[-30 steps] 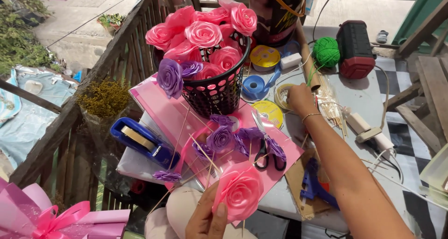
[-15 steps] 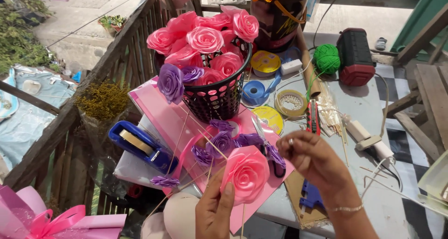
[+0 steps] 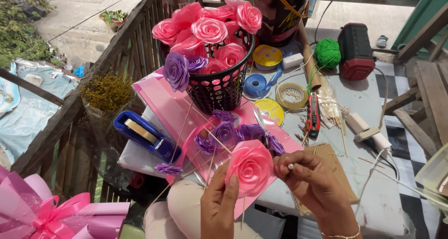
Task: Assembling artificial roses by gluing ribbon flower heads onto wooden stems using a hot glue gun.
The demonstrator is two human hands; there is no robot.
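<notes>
Leftmost, low corner — pink bow (image 3: 46, 215) on wrapped paper. Next, blue tape dispenser (image 3: 145, 135) on the pink sheet (image 3: 163, 101). Black basket (image 3: 218, 87) behind it, upright, filled with pink roses and one purple. Loose purple roses (image 3: 224, 132) lie on sticks before the basket. Left hand (image 3: 219, 206) — fingers closed round the stick beneath the pink ribbon rose (image 3: 251, 166), thumb against its petals. Right hand (image 3: 313, 185) — fingertips pinched on a small pale bead (image 3: 290, 166), perhaps a pin head, touching the rose's right edge. Beyond: red cutter (image 3: 312, 117), green twine ball (image 3: 327, 52), table (image 3: 373, 173).
</notes>
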